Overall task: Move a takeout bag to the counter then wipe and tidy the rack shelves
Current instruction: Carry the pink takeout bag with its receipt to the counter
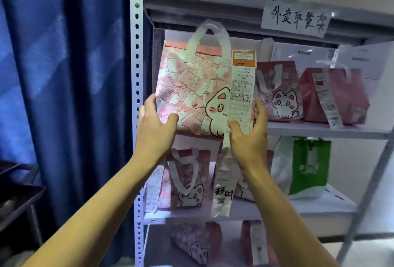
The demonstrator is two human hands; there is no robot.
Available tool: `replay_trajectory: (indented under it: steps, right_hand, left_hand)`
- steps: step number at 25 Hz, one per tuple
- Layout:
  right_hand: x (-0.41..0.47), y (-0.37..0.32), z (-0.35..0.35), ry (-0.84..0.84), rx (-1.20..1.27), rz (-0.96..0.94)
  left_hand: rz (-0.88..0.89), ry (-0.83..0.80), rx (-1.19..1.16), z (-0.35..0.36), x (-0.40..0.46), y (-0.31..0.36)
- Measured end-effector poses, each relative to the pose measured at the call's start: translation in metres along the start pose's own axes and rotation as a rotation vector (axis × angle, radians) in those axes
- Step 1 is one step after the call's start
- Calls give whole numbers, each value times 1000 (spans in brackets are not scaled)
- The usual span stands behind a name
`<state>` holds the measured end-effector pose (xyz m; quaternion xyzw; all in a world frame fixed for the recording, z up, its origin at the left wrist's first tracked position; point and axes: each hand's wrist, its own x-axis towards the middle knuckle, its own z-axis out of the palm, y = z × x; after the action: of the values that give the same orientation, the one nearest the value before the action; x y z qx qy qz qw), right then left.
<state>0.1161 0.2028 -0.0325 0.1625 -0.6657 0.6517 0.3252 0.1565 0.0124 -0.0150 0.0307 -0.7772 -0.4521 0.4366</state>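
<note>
Pink cat takeout bag (191, 87) held upright btwn both hands at rack's (136, 74) upper shelf, left hand (156, 127) gripping its left edge, right hand (248, 132) gripping right edge w/ receipt (242, 96) under thumb.

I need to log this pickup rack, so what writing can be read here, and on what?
"外卖取餐架": handwritten paper sign taped to the rack's top beam.
"喵~": on the pink takeout bag held by the left hand and right hand.
"100": banknote prints on that bag.
Receipt on the bag: number strings, too blurred to read reliably.
Other receipts and papers: unreadable.
</note>
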Motion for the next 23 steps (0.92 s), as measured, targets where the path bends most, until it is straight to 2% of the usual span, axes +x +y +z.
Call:
replay_trajectory:
  steps: [10, 14, 23]
  right_hand:
    - [-83, -9, -41, 106, -32, 58]
    - [-111, 0, -72, 163, -6, 108]
    - [-154, 15, -161, 324, -132, 218]
  left_hand:
    - [-54, -96, -173, -24, -77, -3]
    - [-91, -152, -226, -10, -110, -6]
    - [-123, -336, -283, 52, -179, 11]
